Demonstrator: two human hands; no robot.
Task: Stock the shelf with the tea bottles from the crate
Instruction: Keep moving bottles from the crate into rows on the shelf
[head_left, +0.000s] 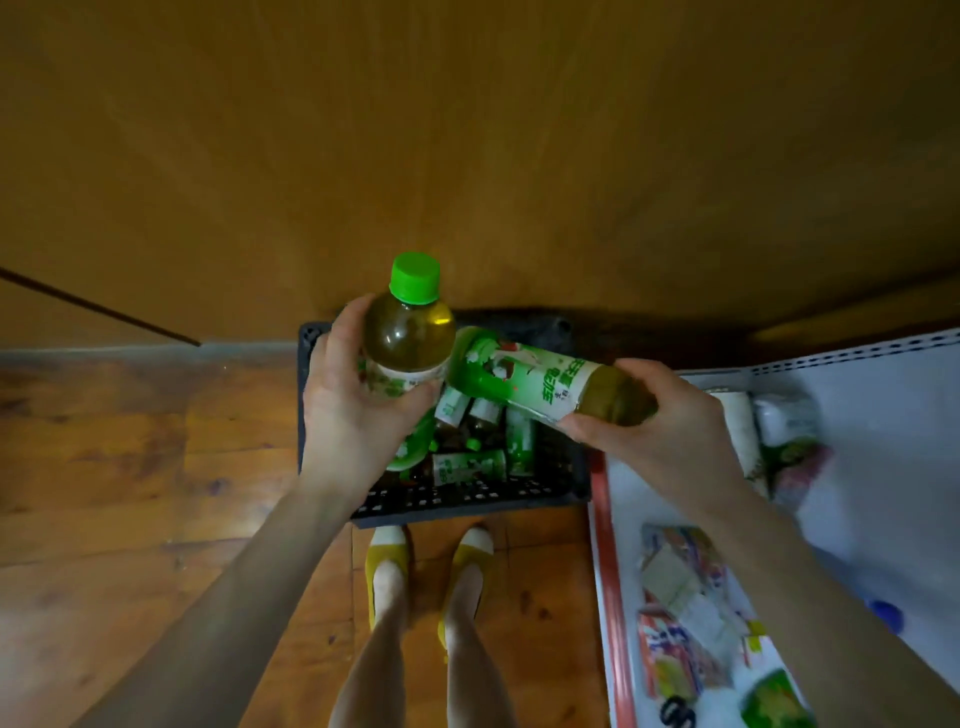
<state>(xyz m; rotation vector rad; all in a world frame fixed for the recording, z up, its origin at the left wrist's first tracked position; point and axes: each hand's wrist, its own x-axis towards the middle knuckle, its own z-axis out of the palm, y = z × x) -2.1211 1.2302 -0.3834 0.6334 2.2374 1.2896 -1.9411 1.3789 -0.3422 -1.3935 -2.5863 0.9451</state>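
Wooden floor: running across the left and near ground.

White shelf: standing at the right, red strip along its left edge, and carrying snack packets (print too blurred to read).

Black crate: sitting on the floor at centre, just left of the shelf. It is holding several loose tea bottles, which are lying at mixed angles.

Left hand: gripping the upright tea bottle around its label, above the crate. Its long axis is running near to far, and its green cap is pointing far.

Right hand: curling round the neck end of the sideways tea bottle, above the crate's right side. The long axis is lying left to right, base pointing left and nearly touching the upright bottle. Its green label is showing white characters (not legible).

Yellow shoes: standing near the crate.
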